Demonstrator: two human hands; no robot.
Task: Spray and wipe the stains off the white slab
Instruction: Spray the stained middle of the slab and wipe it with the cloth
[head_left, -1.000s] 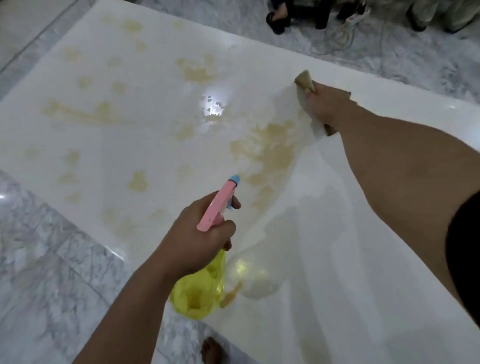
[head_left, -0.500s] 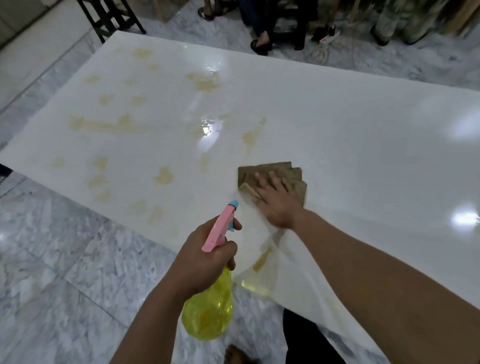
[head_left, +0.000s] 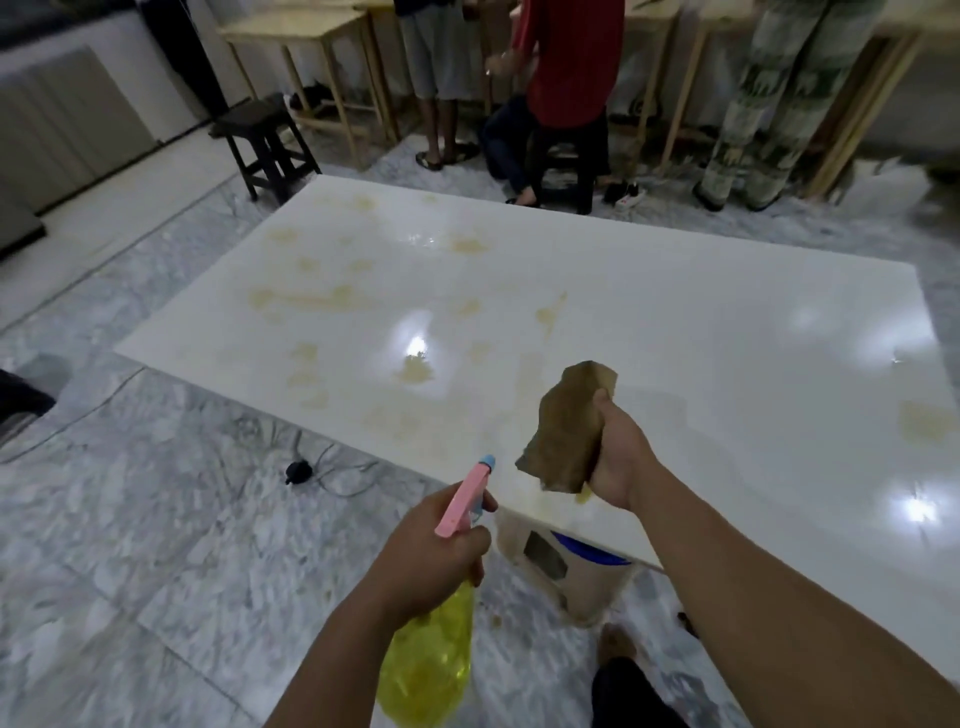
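The white slab (head_left: 675, 338) lies flat and low above the marble floor (head_left: 130, 545), with its near edge resting on a pale bucket (head_left: 587, 582) that has a blue rim. Yellow-brown stains (head_left: 306, 301) are scattered mainly over the left half of the slab; one more patch sits near the right edge.

The left hand (head_left: 431, 551) is closed around the neck of a spray bottle (head_left: 431, 660). The bottle body is yellow and hangs below the fist, over the floor just beside the near edge of the slab. Its pink head with a blue nozzle tip points up and forward toward the slab.

The right hand (head_left: 618, 457) is clenched on a brown cloth (head_left: 566, 426). The cloth is raised clear of the slab surface, above its near edge, and hangs crumpled from the fist.

A dark stool (head_left: 265, 145) stands beyond the far left corner of the slab.
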